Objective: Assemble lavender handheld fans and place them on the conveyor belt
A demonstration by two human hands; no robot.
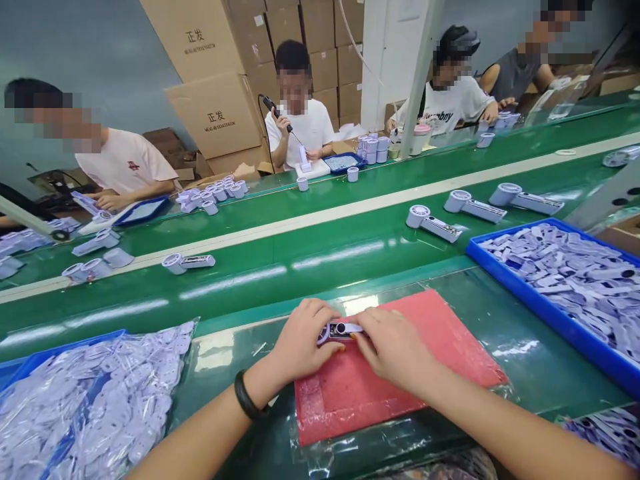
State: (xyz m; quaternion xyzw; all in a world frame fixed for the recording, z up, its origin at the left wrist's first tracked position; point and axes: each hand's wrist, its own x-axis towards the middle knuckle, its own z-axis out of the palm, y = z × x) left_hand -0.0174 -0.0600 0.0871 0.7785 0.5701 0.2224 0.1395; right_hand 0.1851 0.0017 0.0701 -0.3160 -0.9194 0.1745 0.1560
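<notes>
Near the middle of the head view, my left hand wraps round the round end of a small lavender fan body. The body lies over a red mat, its dark inner parts facing up. A lavender cover piece with a black round spot sits on the handle part, and my right hand pinches its right end. Both thumbs are at the near side of the piece. My fingers hide much of the fan body.
A blue tray of lavender pieces stands at the right, bagged lavender parts at the left. Fan bodies lie on the green conveyor ahead. Several people work across it.
</notes>
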